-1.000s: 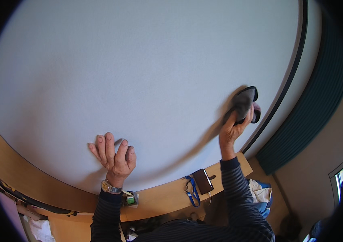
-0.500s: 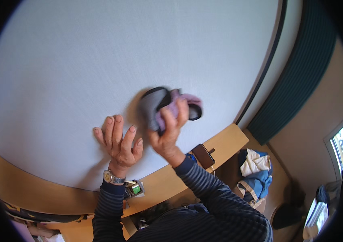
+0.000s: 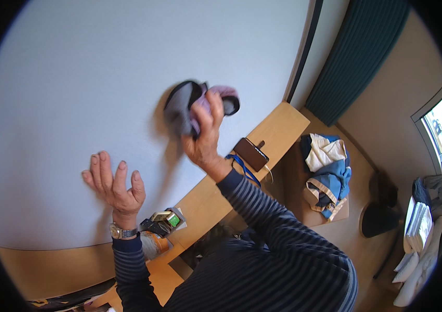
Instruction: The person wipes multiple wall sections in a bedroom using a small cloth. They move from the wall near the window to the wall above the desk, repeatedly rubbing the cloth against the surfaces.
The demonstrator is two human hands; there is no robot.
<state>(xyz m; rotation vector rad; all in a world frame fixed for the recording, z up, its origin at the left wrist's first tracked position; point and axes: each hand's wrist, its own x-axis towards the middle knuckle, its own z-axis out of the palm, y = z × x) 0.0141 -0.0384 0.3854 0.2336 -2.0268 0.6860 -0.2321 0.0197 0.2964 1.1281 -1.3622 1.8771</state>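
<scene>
In my right hand [image 3: 205,140] is a bunched grey and pink cloth [image 3: 181,108] with black edging. My fingers are wrapped round it, and it lies against or close to a large pale wall panel [image 3: 96,67]; whether they touch I cannot tell. My left hand [image 3: 117,190], lower and to the left, has its fingers spread and holds nothing. It is beside the same panel, with contact unclear. A metal wristwatch [image 3: 122,232] is on my left wrist.
Along the panel's foot runs a wooden ledge [image 3: 202,210]. On it are a small box of odds and ends [image 3: 171,218] and a brown phone case [image 3: 252,153] with a cable. Folded clothes [image 3: 327,166] lie on a brown seat at right. A green curtain [image 3: 359,57] hangs behind.
My right hand and the cloth now appear higher and slightly left in view. My left hand appears farther left, still spread. The whole view has turned, showing more of the right side.
</scene>
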